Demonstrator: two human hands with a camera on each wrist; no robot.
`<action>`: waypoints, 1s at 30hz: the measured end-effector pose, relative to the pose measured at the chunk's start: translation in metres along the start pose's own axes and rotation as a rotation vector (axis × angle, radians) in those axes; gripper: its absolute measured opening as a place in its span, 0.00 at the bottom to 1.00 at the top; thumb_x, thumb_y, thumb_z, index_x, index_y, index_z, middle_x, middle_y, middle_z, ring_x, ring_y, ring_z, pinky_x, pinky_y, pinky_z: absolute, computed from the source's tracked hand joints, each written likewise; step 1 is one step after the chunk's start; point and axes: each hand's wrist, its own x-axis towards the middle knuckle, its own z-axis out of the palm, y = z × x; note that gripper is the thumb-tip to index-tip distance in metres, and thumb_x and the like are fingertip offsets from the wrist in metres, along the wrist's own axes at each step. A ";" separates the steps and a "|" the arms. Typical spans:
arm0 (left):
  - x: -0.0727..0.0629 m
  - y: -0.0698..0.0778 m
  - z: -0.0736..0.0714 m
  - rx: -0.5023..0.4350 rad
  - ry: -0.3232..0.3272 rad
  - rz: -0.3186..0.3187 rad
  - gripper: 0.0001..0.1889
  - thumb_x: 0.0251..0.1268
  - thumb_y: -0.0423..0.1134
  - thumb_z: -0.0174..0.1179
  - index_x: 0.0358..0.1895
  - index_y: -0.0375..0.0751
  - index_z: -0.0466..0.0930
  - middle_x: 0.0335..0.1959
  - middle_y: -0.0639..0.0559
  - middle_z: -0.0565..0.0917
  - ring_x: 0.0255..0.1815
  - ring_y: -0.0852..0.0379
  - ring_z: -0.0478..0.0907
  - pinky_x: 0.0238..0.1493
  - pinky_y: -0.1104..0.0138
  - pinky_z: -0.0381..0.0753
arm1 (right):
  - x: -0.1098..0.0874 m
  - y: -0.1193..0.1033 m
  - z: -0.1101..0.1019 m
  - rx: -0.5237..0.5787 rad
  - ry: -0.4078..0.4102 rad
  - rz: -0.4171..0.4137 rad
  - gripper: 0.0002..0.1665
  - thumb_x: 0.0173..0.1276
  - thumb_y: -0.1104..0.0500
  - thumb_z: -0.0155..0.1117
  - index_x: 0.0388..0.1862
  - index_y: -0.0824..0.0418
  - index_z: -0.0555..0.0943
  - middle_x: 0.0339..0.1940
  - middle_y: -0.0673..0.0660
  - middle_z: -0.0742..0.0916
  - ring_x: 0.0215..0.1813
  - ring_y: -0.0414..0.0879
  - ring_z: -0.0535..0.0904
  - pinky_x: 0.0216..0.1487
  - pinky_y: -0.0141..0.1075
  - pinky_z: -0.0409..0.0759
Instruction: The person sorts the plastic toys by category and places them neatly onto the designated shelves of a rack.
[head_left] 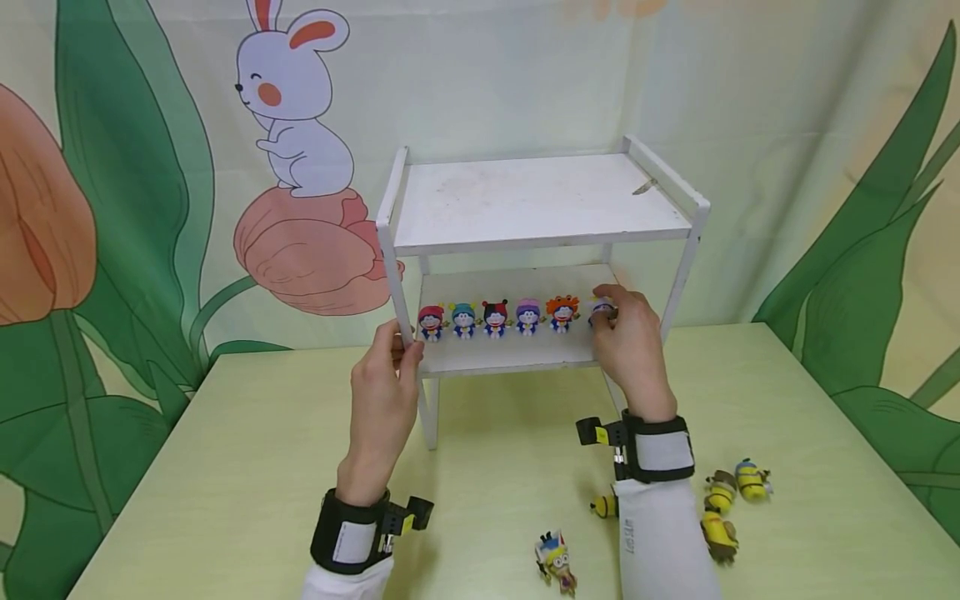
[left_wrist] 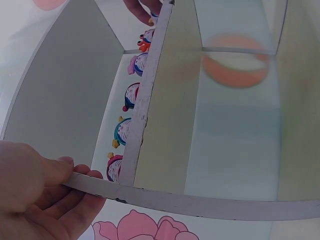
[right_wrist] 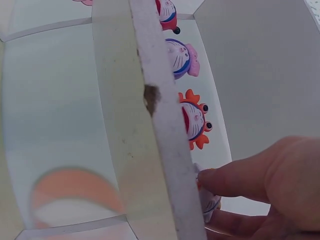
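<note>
My left hand (head_left: 382,396) grips the left front post of a small white two-tier shelf (head_left: 525,204), thumb in front and fingers around it. On the lower tier stands a row of small blue-and-white cat figurines in coloured hats, from a red-hatted figurine (head_left: 431,323) at the left to an orange crab-hatted figurine (head_left: 562,314). At the row's right end, my right hand (head_left: 636,354) pinches a pale-hatted figurine (right_wrist: 209,200) between thumb and fingers. The hand partly covers it, and whether its base touches the board is hidden.
Yellow minion-like figurines (head_left: 752,481) lie on the table (head_left: 225,467) at the right, near my right forearm, which partly hides one of them. Another figurine (head_left: 556,562) with a colourful head lies at the front. Behind the shelf hangs a printed curtain (head_left: 480,83).
</note>
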 end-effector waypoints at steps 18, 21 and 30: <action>0.000 0.000 0.000 0.001 0.003 0.005 0.12 0.69 0.28 0.58 0.52 0.28 0.73 0.35 0.39 0.82 0.35 0.47 0.82 0.38 0.56 0.83 | -0.005 -0.010 -0.019 -0.053 -0.197 0.009 0.33 0.70 0.58 0.61 0.71 0.66 0.66 0.72 0.73 0.63 0.69 0.69 0.60 0.61 0.64 0.66; -0.001 0.000 0.001 -0.005 0.001 0.002 0.13 0.68 0.28 0.58 0.53 0.28 0.73 0.35 0.39 0.82 0.35 0.47 0.82 0.38 0.56 0.83 | -0.008 -0.015 -0.025 -0.070 -0.227 0.004 0.34 0.71 0.57 0.60 0.73 0.64 0.63 0.75 0.71 0.58 0.72 0.70 0.54 0.63 0.66 0.62; 0.001 -0.002 0.001 0.000 0.004 0.017 0.12 0.68 0.28 0.58 0.52 0.27 0.73 0.35 0.38 0.82 0.35 0.47 0.82 0.38 0.56 0.83 | -0.020 -0.028 -0.043 -0.101 -0.290 -0.140 0.29 0.74 0.59 0.56 0.72 0.62 0.66 0.78 0.68 0.54 0.76 0.66 0.46 0.67 0.66 0.54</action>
